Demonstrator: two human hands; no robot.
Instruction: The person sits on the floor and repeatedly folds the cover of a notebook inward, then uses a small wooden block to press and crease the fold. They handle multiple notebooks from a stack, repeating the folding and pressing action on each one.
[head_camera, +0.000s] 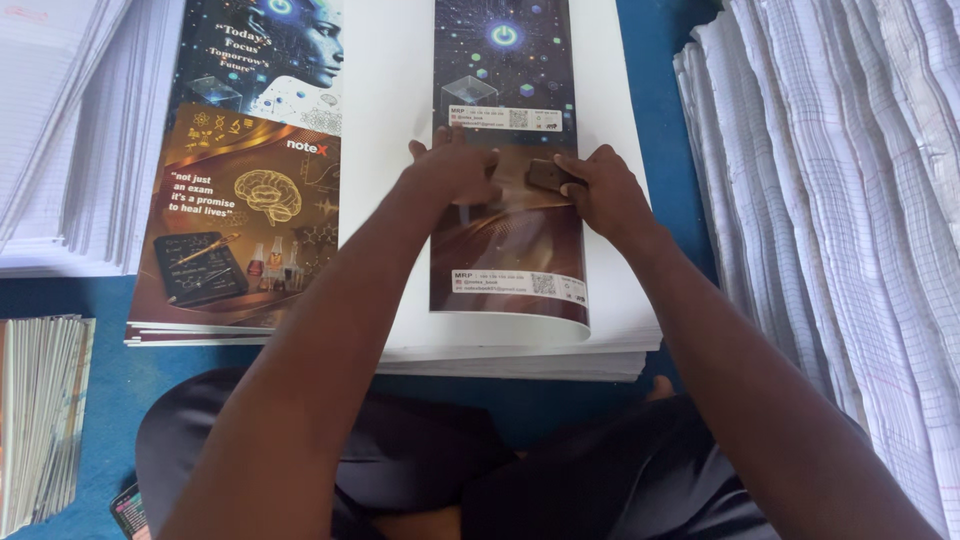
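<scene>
Left hand (452, 165) flat at frame centre, fingers spread and pressing the folded printed cover sheet (508, 215). Right hand (600, 185) just beside it, fingers curled narrow around a small brown block (548, 176) resting on the same sheet. Sheet lying atop the white stack (520, 355), lower centre. Another printed cover (245, 170) at upper left. Ruled paper piles (830, 170) along the right edge, blue floor (660, 60) between.

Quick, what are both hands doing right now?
Left hand: open, fingers pressing flat on the folded printed sheet.
Right hand: closed, holding a small dark block against that sheet.
</scene>
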